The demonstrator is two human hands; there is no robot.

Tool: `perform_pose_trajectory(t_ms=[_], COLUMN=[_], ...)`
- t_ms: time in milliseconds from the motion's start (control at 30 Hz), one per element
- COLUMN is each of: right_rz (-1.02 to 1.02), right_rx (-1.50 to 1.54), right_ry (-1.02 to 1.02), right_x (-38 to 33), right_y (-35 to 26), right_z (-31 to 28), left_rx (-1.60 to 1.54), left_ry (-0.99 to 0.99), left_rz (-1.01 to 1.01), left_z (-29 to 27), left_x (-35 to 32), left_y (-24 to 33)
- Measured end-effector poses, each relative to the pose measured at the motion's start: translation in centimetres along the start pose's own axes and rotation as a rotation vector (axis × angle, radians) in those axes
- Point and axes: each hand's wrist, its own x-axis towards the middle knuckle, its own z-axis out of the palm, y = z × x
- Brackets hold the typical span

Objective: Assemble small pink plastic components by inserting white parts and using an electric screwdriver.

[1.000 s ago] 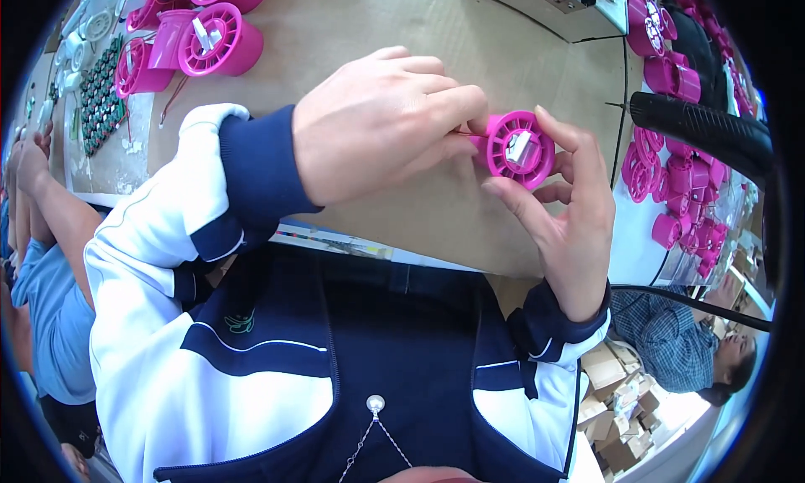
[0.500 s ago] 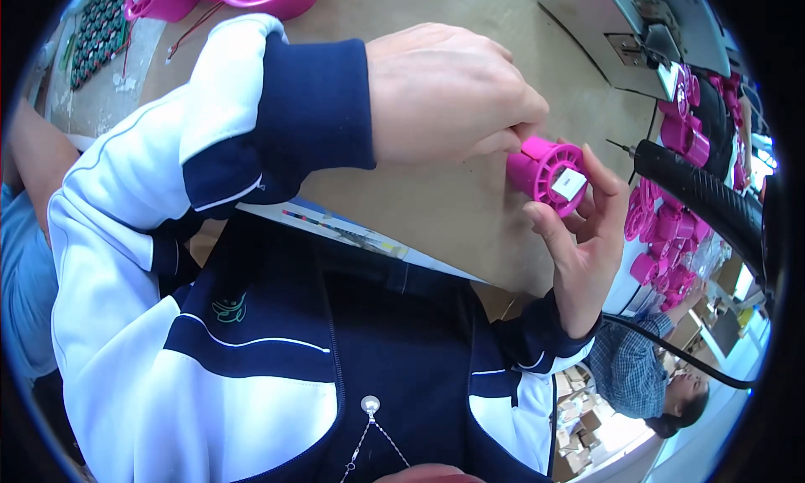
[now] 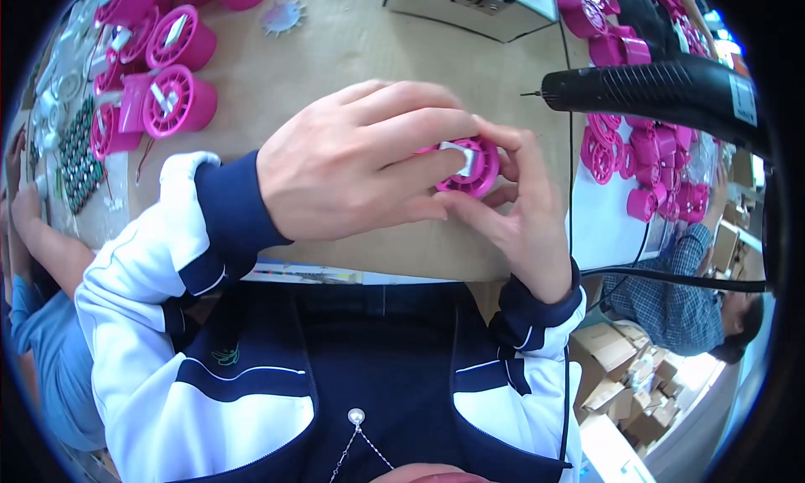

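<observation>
Both hands meet at a round pink plastic housing [image 3: 485,171] with a slotted end and a white rectangular piece in its middle. My right hand [image 3: 528,210] grips it from the right, thumb below and fingers curled round the rim. From the left, my left hand [image 3: 360,160] reaches across its face, with fingers bent against the housing and partly covering the white piece. The left fingertips are slightly blurred. A black power screwdriver [image 3: 654,87] points its thin bit leftward, just beyond my right hand.
Similar pink housings [image 3: 180,101] stand at the far left beside a green board array [image 3: 81,160]. More pink parts [image 3: 650,152] are heaped at the right. A grey metal box [image 3: 470,9] and a translucent toothed disc [image 3: 283,18] lie farther back. People sit at both sides.
My left hand has come down from above the housing's edge to its face. Both hands and the housing now sit further left in view, and the view has turned, showing more pink housings at left.
</observation>
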Motion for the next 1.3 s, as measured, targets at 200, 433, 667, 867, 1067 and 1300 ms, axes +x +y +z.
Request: perform_pose_trajectory(t_ms=[200,433,667,867,1067,1300], right_rz=[-0.129,-0.239,-0.107,-0.143,-0.141,-0.037], right_rx=[0.063,0.120,0.210,0.265,0.271,0.340], right_ry=[-0.033,0.036,-0.128,-0.194,-0.230,-0.254], right_x=[0.1,0.5,0.2,0.3,0.2,0.1], right_y=[0.7,2.3,1.9,2.6,2.9,2.5], right_z=[0.0,0.6,-1.0,-1.4,-1.6,-1.7], left_rx=[-0.071,-0.081,-0.203,-0.339,-0.507,-0.504], left_ry=[-0.076,-0.074,-0.058,-0.101,-0.061,-0.073], left_rz=[-0.026,-0.013,-0.135,-0.314,-0.506,-0.547], left_z=[0.5,0.9,1.4,1.1,1.6,1.8], left_x=[0.1,-1.0,-0.8,0.2,0.8,-0.1], left_y=[-0.3,-1.2,-0.7,-0.1,0.8,1.1])
